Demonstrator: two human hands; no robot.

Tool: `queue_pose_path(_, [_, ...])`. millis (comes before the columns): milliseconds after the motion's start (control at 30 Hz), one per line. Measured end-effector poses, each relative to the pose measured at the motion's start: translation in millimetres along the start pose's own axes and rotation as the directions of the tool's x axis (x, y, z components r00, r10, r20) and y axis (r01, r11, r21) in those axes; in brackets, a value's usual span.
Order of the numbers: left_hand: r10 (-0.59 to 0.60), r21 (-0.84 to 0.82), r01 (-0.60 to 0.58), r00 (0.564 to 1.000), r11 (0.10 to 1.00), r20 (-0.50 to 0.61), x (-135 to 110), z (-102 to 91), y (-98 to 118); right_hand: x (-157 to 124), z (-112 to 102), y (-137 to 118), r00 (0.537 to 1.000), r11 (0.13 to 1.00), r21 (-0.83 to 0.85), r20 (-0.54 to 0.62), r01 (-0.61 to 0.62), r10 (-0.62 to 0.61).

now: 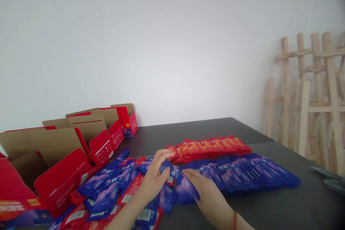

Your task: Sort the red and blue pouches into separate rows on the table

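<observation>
Right hand (207, 196) over the end blue packet (185, 187), left hand (158, 169) spread beside it

So the blue packet is directly under the right hand's fingers, poking out past them on the left. It lies flat on the dark table (172, 134), at the left end of an overlapping blue row (242, 172) that fans off to the right of that hand. The fingers are stretched out close together across its face. Can't tell if they're actually pinching it, cos the thumb's hidden. There's a thin red band (235, 219) on that wrist too.

Left hand is just left of the packet, thumb well apart from the curved fingers, nothing visible between them. It's over the right edge of a messy pile (115, 190) of red and blue packets, fingertips near the left end of the red row (210, 148). Can't tell if it's touching anything.

Red row sits just behind the blue one. Open red boxes (101, 149) stand left of the pile, and pale wooden frames (304, 107) are well off to the right
</observation>
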State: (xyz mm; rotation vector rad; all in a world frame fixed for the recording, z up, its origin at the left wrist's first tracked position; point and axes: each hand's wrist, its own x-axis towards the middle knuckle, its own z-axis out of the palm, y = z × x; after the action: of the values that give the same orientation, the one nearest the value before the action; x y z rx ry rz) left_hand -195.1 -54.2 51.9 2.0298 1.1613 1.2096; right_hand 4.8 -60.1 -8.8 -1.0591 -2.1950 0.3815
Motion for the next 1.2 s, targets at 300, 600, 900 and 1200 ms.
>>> queue_pose_path(300, [0.17, 0.435, -0.341, 0.907, 0.833, 0.384, 17, 17.3, -17, 15, -21, -3, 0.986, 0.957, -0.235, 0.023, 0.168, -0.168])
queue_pose_path(600, [0.252, 0.447, -0.43, 0.879, 0.784, 0.404, 8, 17.6, -36, 0, -20, 10, 0.85, 0.846, -0.112, -0.024, 0.521, -0.527])
queue_pose_path(900, [0.239, 0.45, -0.429, 0.876, 0.783, 0.419, 6, 14.7, -32, -6, -24, 8, 0.851, 0.844, -0.125, 0.007, 0.522, -0.525])
queue_pose_path(1200, [0.327, 0.389, -0.552, 0.796, 0.737, 0.51, 7, 17.4, -42, -4, -20, -11, 0.837, 0.817, -0.19, 0.047, 0.544, -0.546])
